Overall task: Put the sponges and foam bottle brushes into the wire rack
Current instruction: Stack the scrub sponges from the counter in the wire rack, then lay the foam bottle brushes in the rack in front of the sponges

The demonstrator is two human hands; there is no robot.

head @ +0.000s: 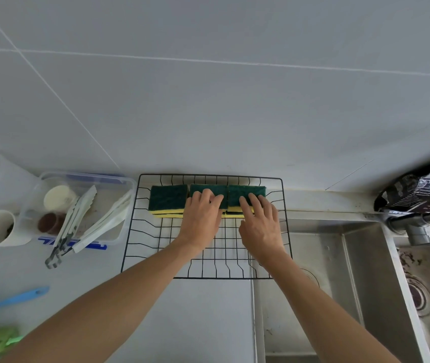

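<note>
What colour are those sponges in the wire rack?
The sponges are dark green on top with a yellow layer underneath, seen in the head view.

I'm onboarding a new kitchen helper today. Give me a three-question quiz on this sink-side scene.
1. True or false: the sponges lie along the far side of the wire rack.
2. What does the left hand rest on?
A. tongs B. a sponge C. the tap
3. Which side of the rack are the blue-handled brushes on?

Key: 1 true; 2 B; 3 left, outside it on the counter.
</note>
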